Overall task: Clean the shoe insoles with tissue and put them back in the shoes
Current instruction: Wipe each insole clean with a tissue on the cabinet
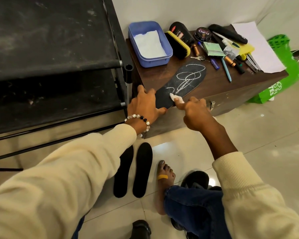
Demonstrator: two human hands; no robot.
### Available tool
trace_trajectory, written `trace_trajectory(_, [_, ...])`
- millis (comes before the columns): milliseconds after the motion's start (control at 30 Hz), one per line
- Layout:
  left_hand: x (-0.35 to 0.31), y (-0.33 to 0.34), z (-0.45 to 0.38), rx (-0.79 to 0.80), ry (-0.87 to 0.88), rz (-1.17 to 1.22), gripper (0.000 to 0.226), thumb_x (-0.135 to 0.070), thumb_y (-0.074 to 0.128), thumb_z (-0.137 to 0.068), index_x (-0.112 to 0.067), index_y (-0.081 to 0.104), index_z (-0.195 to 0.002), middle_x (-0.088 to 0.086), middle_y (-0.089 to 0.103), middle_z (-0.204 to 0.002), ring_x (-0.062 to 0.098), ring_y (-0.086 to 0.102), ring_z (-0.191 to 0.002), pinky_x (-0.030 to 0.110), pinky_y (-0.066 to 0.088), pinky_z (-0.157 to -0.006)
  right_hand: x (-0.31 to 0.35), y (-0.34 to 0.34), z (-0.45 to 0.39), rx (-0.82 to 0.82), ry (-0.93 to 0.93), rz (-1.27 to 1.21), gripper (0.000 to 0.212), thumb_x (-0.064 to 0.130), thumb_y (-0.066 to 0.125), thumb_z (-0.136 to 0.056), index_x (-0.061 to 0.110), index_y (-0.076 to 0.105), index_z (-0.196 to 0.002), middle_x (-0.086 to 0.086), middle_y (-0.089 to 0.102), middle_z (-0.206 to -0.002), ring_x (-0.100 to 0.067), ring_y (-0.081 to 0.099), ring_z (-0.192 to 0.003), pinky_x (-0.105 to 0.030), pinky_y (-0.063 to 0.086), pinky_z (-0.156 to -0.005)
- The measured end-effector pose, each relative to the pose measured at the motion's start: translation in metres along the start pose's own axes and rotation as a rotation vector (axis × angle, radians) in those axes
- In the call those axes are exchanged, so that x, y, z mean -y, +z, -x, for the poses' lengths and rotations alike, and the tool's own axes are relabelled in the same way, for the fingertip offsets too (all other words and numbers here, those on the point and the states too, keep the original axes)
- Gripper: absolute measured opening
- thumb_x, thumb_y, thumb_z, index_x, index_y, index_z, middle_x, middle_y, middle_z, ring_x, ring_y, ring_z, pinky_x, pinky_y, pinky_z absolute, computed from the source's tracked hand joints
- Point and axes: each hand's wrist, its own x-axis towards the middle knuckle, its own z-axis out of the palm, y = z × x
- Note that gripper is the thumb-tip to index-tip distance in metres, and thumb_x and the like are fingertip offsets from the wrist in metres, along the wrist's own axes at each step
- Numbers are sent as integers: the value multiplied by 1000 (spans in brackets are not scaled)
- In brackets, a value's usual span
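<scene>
Right hand [196,112] pinches a small wad of tissue [177,98] and presses it onto the near end of the chalk-marked insole [183,82], which lies on the brown surface [214,83] with its near end overhanging the edge. My left hand [146,104] lies spread over the insole's near left edge, fingers straight and thumb hooked at the near tip, pinning it down rather than gripping it.

As I judge it, most of the white scribble is not yet wiped, so the cleaning has barely begun. To do it well I would keep the left hand bearing down so the insole cannot slide, and work the tissue in short firm strokes away from me toward the far end, turning the wad as it loads with chalk. Fresh tissue lies in the blue tub [149,44] at the far left.

Two more black insoles [133,171] lie side by side on the floor near my foot, and a dark shoe [141,227] shows at the near edge.
</scene>
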Motion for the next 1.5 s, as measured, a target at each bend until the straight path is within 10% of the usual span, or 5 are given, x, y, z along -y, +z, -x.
trace_trajectory(1500, [3,-3,-5,24,30,43,68,-51,74,-75,-17,48,-128,9,41,-126,29,60,-94,35,52,-72,35,-1,-33,-79,21,-86,63,16,37,-101,56,15,-144,-14,33,-138,-36,32,-121,-46,33,-97])
